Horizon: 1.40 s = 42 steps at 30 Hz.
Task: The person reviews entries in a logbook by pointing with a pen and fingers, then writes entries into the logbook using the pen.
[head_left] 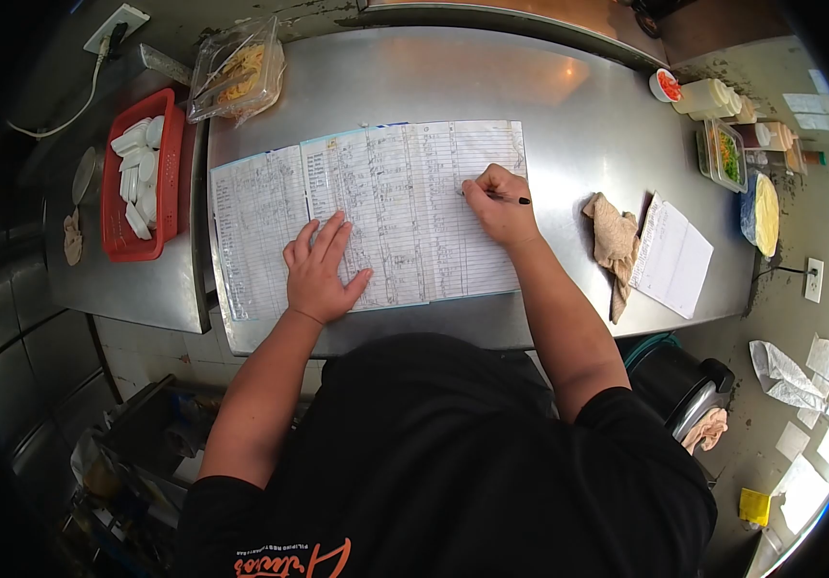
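Wide lined sheets with handwritten columns (400, 212) lie spread on the steel table (385, 77). My right hand (503, 207) is closed around a dark pen (511, 198), resting on the right part of the sheets. The pen's tip points left, against or just above the paper; which one I cannot tell. My left hand (323, 270) lies flat on the left part of the sheets, its fingers spread. To the right of my right forearm are a crumpled brown cloth (614, 246) and a white notepad (674, 255).
A red basket (176, 164) of white containers stands at left, beside a clear plastic box of food (238, 72). Along the right edge are a small bowl of red pieces (666, 86), squeeze bottles (703, 98) and a container of greens (723, 154). A black lidded pot (679, 380) sits below.
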Motion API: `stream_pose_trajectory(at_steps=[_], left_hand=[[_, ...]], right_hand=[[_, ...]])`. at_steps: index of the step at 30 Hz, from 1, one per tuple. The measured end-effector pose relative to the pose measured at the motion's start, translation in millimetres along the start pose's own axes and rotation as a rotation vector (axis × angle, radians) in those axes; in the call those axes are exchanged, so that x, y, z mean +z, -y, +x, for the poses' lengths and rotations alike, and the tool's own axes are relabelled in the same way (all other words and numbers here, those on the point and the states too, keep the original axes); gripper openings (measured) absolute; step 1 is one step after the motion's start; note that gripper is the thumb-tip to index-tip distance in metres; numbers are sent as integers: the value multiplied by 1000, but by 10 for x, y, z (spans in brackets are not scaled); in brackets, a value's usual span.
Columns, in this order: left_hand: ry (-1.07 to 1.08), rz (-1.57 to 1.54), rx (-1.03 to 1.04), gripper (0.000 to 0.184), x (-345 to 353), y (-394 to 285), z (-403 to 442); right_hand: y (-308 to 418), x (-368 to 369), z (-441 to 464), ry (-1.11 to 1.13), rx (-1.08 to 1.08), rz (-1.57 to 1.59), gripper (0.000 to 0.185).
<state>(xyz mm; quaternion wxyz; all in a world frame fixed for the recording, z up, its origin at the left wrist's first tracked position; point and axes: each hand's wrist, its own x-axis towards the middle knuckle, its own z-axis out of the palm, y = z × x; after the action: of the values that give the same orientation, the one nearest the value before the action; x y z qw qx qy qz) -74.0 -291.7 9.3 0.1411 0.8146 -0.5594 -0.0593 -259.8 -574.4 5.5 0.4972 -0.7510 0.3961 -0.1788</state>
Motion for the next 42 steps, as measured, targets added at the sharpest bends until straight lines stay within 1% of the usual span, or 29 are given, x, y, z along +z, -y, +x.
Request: stream_pose_trajectory(at_steps=[7,31,42], left_hand=[[2,-30,-8,75,-14,9,1],[-10,-36,-7,73,-4,4,3],[-21,-62,-2,72,-40,-26,15]], right_hand=[[-29,2,6,-1,-32,6,29],[2,-8,-4,2,10,13,27],[-35,4,-9,-12,-14,37,26]])
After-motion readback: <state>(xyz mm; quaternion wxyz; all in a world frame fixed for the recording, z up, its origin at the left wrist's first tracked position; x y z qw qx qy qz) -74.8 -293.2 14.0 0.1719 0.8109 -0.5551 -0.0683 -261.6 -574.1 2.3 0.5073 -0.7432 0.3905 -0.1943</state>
